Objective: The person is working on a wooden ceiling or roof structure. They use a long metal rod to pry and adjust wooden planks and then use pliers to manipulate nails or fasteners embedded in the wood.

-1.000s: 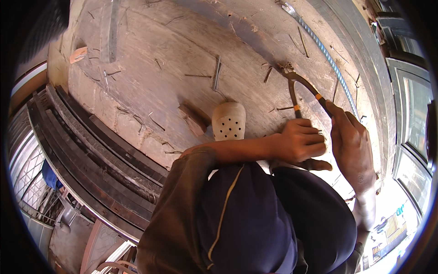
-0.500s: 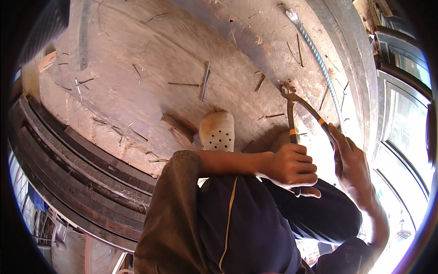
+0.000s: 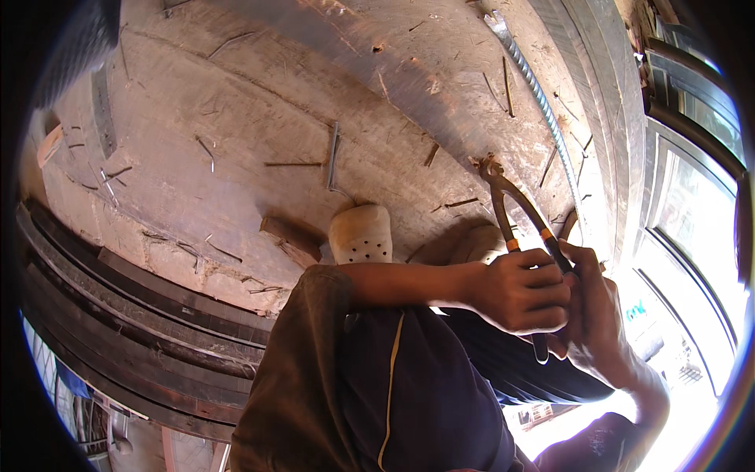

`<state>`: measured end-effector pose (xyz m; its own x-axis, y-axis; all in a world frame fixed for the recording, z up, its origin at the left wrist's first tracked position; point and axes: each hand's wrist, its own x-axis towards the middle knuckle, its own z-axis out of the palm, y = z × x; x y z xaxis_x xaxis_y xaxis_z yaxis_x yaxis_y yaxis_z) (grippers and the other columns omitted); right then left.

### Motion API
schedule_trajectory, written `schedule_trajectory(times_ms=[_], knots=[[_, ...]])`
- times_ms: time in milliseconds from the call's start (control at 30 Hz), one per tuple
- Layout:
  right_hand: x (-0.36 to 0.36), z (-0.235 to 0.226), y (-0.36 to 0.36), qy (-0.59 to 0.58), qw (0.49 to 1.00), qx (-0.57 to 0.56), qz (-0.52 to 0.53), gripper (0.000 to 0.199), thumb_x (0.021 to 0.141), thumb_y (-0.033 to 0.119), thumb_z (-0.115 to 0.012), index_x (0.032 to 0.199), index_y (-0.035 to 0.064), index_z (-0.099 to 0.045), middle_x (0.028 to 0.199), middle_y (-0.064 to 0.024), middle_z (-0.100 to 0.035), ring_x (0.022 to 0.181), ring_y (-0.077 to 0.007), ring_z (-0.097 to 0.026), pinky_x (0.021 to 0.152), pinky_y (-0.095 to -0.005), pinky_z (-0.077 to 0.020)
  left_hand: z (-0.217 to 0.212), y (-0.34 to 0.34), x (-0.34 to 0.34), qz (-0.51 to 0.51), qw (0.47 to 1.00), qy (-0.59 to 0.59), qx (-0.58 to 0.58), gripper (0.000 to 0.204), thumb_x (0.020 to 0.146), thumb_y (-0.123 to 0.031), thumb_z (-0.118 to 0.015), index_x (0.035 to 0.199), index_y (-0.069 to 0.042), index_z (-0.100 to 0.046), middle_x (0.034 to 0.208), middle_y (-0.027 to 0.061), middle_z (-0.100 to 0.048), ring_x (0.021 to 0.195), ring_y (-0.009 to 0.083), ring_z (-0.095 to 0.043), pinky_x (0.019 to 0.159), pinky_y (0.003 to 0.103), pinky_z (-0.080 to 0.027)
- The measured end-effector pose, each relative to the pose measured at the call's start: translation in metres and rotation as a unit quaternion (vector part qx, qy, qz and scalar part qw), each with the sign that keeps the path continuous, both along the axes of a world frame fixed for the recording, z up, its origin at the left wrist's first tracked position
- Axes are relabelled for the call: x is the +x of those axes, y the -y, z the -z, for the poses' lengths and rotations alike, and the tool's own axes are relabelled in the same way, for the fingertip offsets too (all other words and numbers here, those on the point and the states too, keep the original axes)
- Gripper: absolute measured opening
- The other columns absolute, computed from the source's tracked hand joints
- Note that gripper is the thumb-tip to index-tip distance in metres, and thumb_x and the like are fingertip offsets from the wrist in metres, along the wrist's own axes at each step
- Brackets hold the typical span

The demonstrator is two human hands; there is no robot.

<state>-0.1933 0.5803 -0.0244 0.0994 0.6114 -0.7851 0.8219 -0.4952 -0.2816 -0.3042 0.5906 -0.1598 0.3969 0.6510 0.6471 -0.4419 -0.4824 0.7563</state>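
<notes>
A pair of long-handled pincers has its jaws against the splintered edge of a wooden plank. Whatever sits between the jaws is too small to make out. My left hand, its arm crossing over my knee, is wrapped around the left handle. Around the right handle closes my right hand. Both hands are close together, and the handles are nearly closed. Several bent nails lie on the boards, including one to the left of the jaws.
A ribbed steel bar lies on the right, hooked at its far end. Dark timber lengths are stacked at left. My perforated clog rests beside a small wood block. Glazed frames stand at far right.
The pincer handles have come together as my right hand moved left and down toward my left hand. My left hand shifted slightly right. The whole view has shifted a little.
</notes>
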Motion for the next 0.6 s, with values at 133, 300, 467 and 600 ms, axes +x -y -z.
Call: schedule_trajectory(times_ms=[133, 300, 467, 600], knots=[[-0.003, -0.003, 0.001, -0.006, 1.0, 0.024, 0.001, 0.031, 0.089, -0.001, -0.048, 0.121, -0.0048, -0.046, 0.078, -0.0203, -0.058, 0.064, -0.033, -0.064, 0.053, -0.0379, -0.048, 0.003, 0.005, -0.007, 0.024, 0.998, -0.01, -0.053, 0.02, 0.075, -0.021, -0.066, 0.088, -0.014, -0.052, 0.096, 0.0047, -0.055, 0.091, 0.0221, -0.056, 0.082, 0.042, -0.046], [-0.009, -0.004, 0.006, -0.004, 0.999, 0.047, 0.006, 0.032, 0.089, 0.001, -0.048, 0.121, -0.0055, -0.045, 0.079, -0.0202, -0.058, 0.065, -0.0338, -0.065, 0.053, -0.0378, -0.0486, 0.007, 0.007, -0.007, 0.122, 0.988, -0.051, -0.085, 0.028, 0.07, -0.019, -0.071, 0.091, -0.016, -0.053, 0.103, 0.0073, -0.051, 0.105, 0.0266, -0.051, 0.096, 0.053, -0.041], [-0.008, -0.001, 0.006, -0.022, 0.998, 0.056, 0.033, 0.035, 0.088, 0.005, -0.05, 0.12, -0.0079, -0.044, 0.088, -0.0214, -0.058, 0.069, -0.0377, -0.066, 0.051, -0.0383, -0.0511, 0.015, -0.004, -0.003, 0.156, 0.974, -0.104, -0.124, 0.04, 0.067, -0.023, -0.077, 0.097, -0.016, -0.052, 0.105, 0.0125, -0.053, 0.101, 0.0287, -0.054, 0.089, 0.048, -0.045], [0.003, 0.0, 0.027, -0.029, 0.997, 0.024, 0.069, 0.048, 0.085, 0.013, -0.06, 0.124, -0.0069, -0.039, 0.097, -0.0222, -0.057, 0.071, -0.0358, -0.066, 0.052, -0.0379, -0.0519, 0.017, -0.005, 0.003, 0.174, 0.974, -0.13, -0.06, 0.042, 0.067, -0.024, -0.076, 0.1, -0.015, -0.052, 0.102, 0.0114, -0.055, 0.093, 0.0271, -0.057, 0.081, 0.043, -0.047]])
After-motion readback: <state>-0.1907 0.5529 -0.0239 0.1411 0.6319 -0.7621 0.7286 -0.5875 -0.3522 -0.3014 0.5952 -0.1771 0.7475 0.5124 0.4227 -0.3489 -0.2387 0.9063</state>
